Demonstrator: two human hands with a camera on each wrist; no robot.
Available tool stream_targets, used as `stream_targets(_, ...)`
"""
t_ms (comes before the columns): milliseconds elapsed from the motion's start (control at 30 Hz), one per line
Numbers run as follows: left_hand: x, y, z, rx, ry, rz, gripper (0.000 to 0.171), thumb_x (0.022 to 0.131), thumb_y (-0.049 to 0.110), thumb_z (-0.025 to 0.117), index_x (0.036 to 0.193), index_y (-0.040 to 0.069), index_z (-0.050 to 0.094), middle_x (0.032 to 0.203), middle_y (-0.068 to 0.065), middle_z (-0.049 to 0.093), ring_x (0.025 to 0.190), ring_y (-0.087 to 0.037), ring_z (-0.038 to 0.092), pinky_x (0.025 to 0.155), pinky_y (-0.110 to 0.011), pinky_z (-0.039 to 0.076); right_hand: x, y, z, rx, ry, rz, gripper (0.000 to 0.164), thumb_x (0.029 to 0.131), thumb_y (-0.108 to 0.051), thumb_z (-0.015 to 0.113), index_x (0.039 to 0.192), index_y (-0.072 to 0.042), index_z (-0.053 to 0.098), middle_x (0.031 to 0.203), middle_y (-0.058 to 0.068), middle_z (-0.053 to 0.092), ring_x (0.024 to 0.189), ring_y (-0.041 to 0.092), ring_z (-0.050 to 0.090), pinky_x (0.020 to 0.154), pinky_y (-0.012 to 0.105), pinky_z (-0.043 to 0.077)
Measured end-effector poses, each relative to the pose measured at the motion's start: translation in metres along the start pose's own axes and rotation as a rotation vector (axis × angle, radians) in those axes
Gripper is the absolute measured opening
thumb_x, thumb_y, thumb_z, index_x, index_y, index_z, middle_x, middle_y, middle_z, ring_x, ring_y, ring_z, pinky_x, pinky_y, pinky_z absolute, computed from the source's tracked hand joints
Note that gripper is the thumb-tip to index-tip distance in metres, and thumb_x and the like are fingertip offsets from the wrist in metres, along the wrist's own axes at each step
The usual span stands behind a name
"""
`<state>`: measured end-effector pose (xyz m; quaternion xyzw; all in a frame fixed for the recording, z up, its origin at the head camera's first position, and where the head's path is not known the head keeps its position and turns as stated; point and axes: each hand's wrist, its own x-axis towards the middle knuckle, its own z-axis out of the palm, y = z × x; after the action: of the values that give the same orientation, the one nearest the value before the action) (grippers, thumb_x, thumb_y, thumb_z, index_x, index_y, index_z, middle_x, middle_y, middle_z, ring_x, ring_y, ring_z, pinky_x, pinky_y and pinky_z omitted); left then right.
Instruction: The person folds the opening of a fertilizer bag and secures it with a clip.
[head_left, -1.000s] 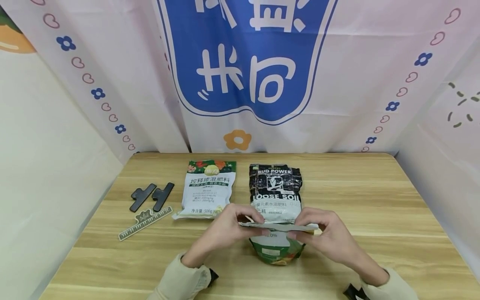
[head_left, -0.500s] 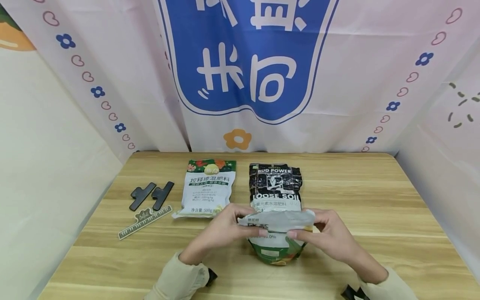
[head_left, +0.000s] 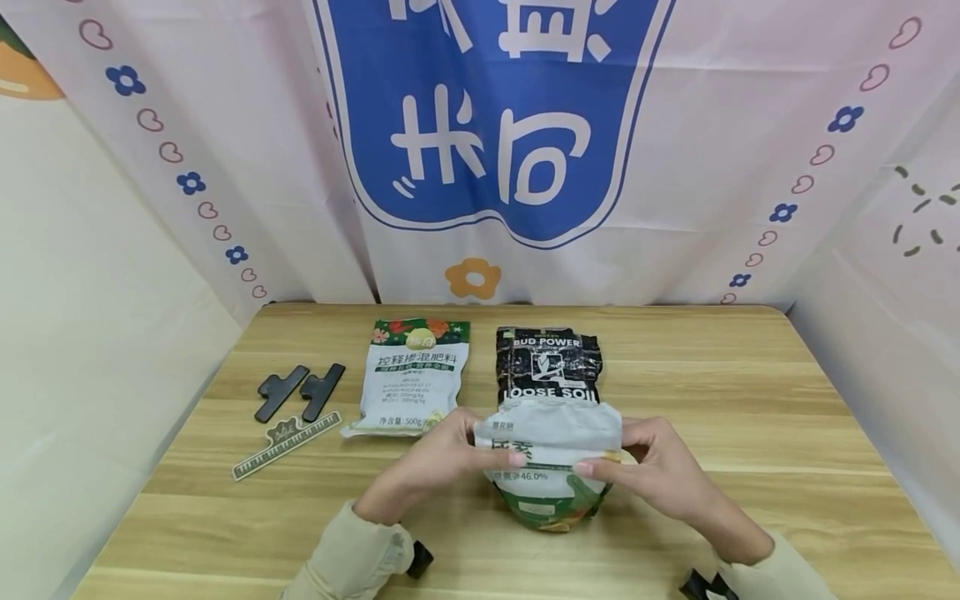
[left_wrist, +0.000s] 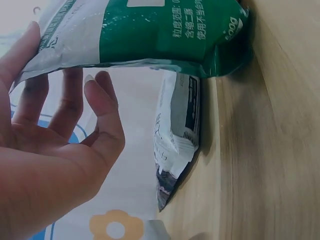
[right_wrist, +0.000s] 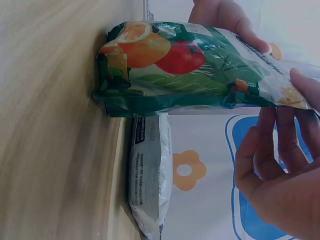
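A white and green fertilizer bag (head_left: 551,446) stands on its base near me, its upper part spread wide. My left hand (head_left: 442,458) pinches the bag's left side, thumb on the front panel and other fingers behind. On the opposite side, my right hand (head_left: 663,475) pinches it the same way. In the left wrist view, the thumb of the left hand (left_wrist: 55,155) lies on the bag's white part (left_wrist: 80,35). The right wrist view shows the fruit-printed side of the bag (right_wrist: 180,65), with the right hand (right_wrist: 285,190) at its upper end.
Behind the held bag lies a black and white "Loose Soil" bag (head_left: 549,362), partly covered by it. Another white fertilizer bag (head_left: 416,383) lies to its left. Further left are two black clips (head_left: 281,392) (head_left: 322,392) and a piano-key-patterned clip (head_left: 285,444). A printed curtain (head_left: 480,250) hangs behind the table.
The bag's upper part, earlier seen nearly edge-on, has opened upward, so its printed front panel shows and covers more of the black bag. Both hands keep their hold.
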<state>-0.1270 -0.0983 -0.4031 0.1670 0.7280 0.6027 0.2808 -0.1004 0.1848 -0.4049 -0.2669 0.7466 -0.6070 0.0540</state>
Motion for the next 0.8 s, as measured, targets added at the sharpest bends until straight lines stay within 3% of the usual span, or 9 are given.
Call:
stream_targets(167, 0.000, -0.001, 0.002, -0.013, 0.027, -0.045, 0.029, 0.083, 0.030, 0.079, 0.103, 0.009, 0.076, 0.113, -0.002, 0.075, 0.108, -0.016, 0.066, 0.101, -0.034, 0.047, -0.003, -0.001, 0.001, 0.011, 0.025, 0.103, 0.018, 0.085, -0.009, 0.075, 0.103, -0.008, 0.076, 0.111, 0.003, 0.075, 0.100, 0.016, 0.070, 0.086, 0.028, 0.057)
stream_targets(500, -0.001, -0.002, 0.007, 0.024, 0.120, -0.033, 0.032, 0.086, 0.039, 0.075, 0.109, 0.016, 0.074, 0.106, -0.003, 0.075, 0.088, -0.011, 0.063, 0.078, -0.028, 0.052, 0.000, -0.004, 0.005, -0.051, 0.075, 0.243, 0.013, 0.086, -0.020, 0.076, 0.097, -0.014, 0.077, 0.100, 0.000, 0.078, 0.087, 0.013, 0.070, 0.073, 0.028, 0.058)
stream_targets(567, -0.001, -0.003, 0.008, 0.021, 0.133, -0.036, 0.034, 0.086, 0.041, 0.074, 0.109, 0.016, 0.074, 0.104, -0.003, 0.076, 0.087, -0.011, 0.065, 0.078, -0.027, 0.052, 0.000, -0.004, 0.005, -0.041, 0.083, 0.257, 0.012, 0.088, -0.020, 0.074, 0.096, -0.012, 0.077, 0.096, 0.000, 0.078, 0.081, 0.014, 0.070, 0.068, 0.029, 0.058)
stream_targets(800, -0.001, -0.003, 0.013, 0.011, 0.183, -0.066, 0.038, 0.086, 0.045, 0.072, 0.107, 0.014, 0.074, 0.104, -0.003, 0.077, 0.095, -0.013, 0.068, 0.085, -0.029, 0.053, 0.001, -0.004, 0.005, -0.015, 0.104, 0.278, 0.016, 0.090, -0.020, 0.071, 0.092, -0.006, 0.077, 0.090, -0.002, 0.078, 0.077, 0.015, 0.070, 0.066, 0.029, 0.057)
